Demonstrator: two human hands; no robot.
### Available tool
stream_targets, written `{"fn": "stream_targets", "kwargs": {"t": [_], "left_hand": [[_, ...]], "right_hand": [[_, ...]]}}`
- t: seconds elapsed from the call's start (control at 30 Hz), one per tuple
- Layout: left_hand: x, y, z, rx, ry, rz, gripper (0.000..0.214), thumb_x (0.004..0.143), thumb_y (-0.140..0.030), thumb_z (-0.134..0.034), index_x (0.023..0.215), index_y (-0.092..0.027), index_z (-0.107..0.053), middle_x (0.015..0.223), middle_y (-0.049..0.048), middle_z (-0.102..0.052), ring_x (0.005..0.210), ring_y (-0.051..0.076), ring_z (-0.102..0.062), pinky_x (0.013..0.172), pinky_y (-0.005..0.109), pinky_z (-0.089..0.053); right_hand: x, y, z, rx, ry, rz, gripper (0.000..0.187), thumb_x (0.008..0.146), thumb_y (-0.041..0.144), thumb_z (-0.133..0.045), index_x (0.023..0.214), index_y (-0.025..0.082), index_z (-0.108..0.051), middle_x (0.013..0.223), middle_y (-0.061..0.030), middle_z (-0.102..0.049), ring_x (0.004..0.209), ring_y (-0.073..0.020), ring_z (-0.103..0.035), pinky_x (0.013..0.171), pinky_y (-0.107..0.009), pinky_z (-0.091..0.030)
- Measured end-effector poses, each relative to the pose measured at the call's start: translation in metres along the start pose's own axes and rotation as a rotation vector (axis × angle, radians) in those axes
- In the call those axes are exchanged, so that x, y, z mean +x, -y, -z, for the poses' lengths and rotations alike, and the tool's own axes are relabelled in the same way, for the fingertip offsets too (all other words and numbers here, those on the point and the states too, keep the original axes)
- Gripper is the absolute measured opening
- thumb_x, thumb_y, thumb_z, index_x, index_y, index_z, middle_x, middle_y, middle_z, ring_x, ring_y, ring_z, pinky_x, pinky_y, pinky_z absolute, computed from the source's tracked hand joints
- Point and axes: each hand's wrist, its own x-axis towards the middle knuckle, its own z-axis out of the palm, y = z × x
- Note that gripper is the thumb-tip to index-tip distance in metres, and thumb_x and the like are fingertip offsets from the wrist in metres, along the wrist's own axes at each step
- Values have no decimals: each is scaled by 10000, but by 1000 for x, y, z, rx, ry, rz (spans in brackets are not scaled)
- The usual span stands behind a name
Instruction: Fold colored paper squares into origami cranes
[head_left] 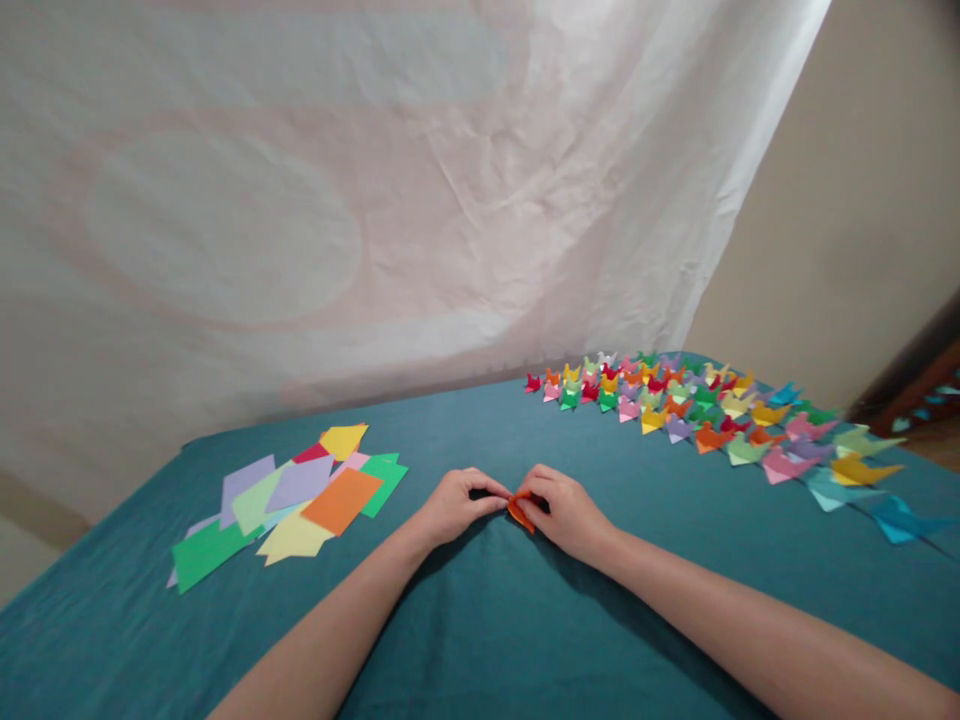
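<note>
A small folded piece of orange paper (519,514) is between my two hands, near the middle of the table. My left hand (459,503) pinches its left tip between thumb and fingers. On the other side, my right hand (564,510) is closed on the upper right part, and its fingers cover some of the folds. Left of my hands lies a loose pile of coloured paper sheets, with an orange sheet (343,502) and a green sheet (214,553) on top.
Rows of small folded paper birds (652,419) in many colours stand at the right and back of the table. A blue-green cloth (480,640) covers the tabletop. Behind it hangs a pale sheet (420,200), with a plain wall (847,190) at the right.
</note>
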Motion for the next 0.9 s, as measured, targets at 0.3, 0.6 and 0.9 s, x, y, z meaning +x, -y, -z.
{"fn": "stream_targets", "kwargs": {"t": [0.3,0.6,0.9], "left_hand": [[2,3,-8,7,-65,16,122,758,-283,-655,822,-202,-720,808,6,-702,792,155,-610,761,237,-444],[5,0,-13,48,-111,38,114,758,-287,-651,796,-195,-705,788,2,-692,768,155,-594,729,246,-427],[4,-2,-17,88,-133,14,140,756,-311,-654,823,-193,-690,834,15,-691,810,175,-590,756,268,-428]], "right_hand": [[0,0,0,8,-1,-6,157,815,100,-531,734,183,-638,772,-16,-570,709,-126,-551,657,-232,-428],[0,-3,-1,18,-11,-33,155,806,96,-533,726,182,-634,765,-12,-563,692,-121,-545,643,-230,-427],[-1,-9,3,88,10,-40,100,811,145,-544,852,199,-618,785,-1,-568,663,-116,-540,608,-226,-429]]}}
